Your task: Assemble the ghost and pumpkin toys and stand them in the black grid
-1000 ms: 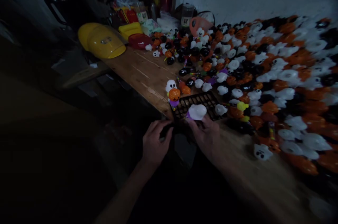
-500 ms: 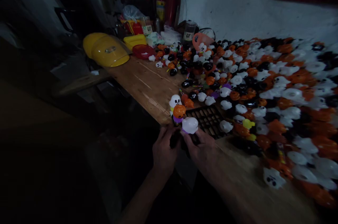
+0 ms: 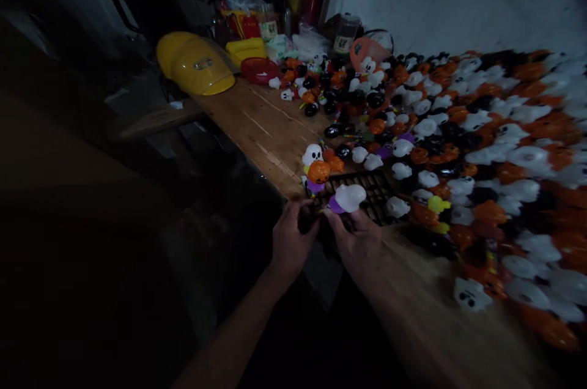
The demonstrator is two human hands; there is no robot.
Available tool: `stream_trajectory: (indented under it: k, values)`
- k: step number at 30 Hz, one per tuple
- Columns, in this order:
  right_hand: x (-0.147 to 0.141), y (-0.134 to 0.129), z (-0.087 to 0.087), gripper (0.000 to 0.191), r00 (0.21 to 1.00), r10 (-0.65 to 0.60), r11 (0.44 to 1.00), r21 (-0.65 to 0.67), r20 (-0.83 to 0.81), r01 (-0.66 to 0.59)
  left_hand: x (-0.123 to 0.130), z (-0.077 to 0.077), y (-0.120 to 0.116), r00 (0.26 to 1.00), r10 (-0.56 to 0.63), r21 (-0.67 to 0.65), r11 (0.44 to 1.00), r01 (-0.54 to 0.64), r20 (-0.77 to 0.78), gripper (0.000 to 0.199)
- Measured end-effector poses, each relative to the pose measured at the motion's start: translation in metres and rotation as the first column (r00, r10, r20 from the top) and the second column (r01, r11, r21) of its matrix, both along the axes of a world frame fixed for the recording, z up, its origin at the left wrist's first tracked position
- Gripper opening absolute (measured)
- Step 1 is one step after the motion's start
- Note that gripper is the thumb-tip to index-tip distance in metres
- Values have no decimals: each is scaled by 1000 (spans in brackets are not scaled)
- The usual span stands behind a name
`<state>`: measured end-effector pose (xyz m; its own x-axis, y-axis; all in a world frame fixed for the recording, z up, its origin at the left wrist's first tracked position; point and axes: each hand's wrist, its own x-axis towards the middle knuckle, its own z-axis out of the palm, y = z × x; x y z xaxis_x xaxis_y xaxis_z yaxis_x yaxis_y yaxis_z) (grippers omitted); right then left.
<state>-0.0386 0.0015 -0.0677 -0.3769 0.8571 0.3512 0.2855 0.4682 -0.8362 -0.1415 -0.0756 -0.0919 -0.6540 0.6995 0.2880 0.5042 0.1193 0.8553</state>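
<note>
The white ghost topper (image 3: pixel 351 197) is joined to its purple collar (image 3: pixel 336 204), so that much looks done; whether anything is left on its lower end, hidden among your fingers, you cannot tell. It lies just above the fingertips of your right hand (image 3: pixel 360 245), which grips it low, its rounded top tipped away to the right. Your left hand (image 3: pixel 291 236) curls close by the collar's lower end; whether that grip is closed on anything is unclear. Beyond are a black grid (image 3: pixel 378 193) and, at its left end, an upright pumpkin topper (image 3: pixel 318 172) and ghost figure (image 3: pixel 313 155). Many loose pieces (image 3: pixel 527 159) crowd the table (image 3: pixel 270 150) to the right.
</note>
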Motion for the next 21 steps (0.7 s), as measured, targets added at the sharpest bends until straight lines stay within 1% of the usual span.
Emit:
stream_trajectory:
  k: [2, 3, 6, 7, 9, 12, 15, 17, 21]
  values:
    - [0, -1, -3, 21, 999, 6, 998, 63, 49, -9, 1, -1, 0, 1000, 3, 4, 1000, -3, 7, 28]
    - [1, -1, -4, 20, 997, 6, 993, 116, 78, -15, 1, -2, 0, 1000, 2, 6, 1000, -2, 10, 27]
    - [0, -3, -6, 14, 988, -5, 951, 307, 154, -43, 2, -1, 0, 1000, -5, 16, 1000, 4, 8, 26]
    - [0, -4, -6, 12, 987, -18, 936, 349, 160, -39, 2, -1, -1, 1000, -7, 18, 1000, 7, 4, 25]
    - [-1, -5, -6, 10, 987, -44, 921, 390, 154, -20, 2, 1, -1, 1000, -17, 16, 1000, 17, -8, 21]
    - [-3, -5, -9, 8, 990, -25, 927, 375, 137, -28, -1, 6, -1, 998, -53, -2, 999, 53, -44, 20]
    - [-7, -3, -12, 14, 992, 68, 943, 318, 110, -100, -7, 9, -1, 992, -97, -15, 995, 96, -85, 23]
    - [-9, -2, -12, 18, 989, 109, 950, 282, 96, -132, -11, 9, -1, 987, -119, -17, 993, 118, -107, 24]
    - [-12, -1, -5, 8, 975, 201, 956, 198, 98, -217, -13, 6, -2, 979, -145, -24, 989, 143, -141, 23]
